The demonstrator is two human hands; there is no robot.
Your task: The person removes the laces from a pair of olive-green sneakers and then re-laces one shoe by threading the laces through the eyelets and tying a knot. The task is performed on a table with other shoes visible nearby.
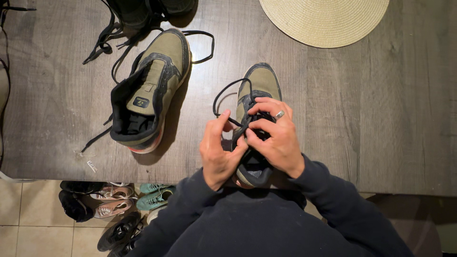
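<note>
The dark wooden bench (381, 119) carries everything; a woven round mat (323, 19) lies at its far edge; one olive shoe (150, 93) rests to my left, unlaced; the other olive shoe (257, 90) sits at the near edge under my hands; my left hand (219, 150) and right hand (276, 135) both pinch its black lace (223, 95), which loops out to the left.
</note>
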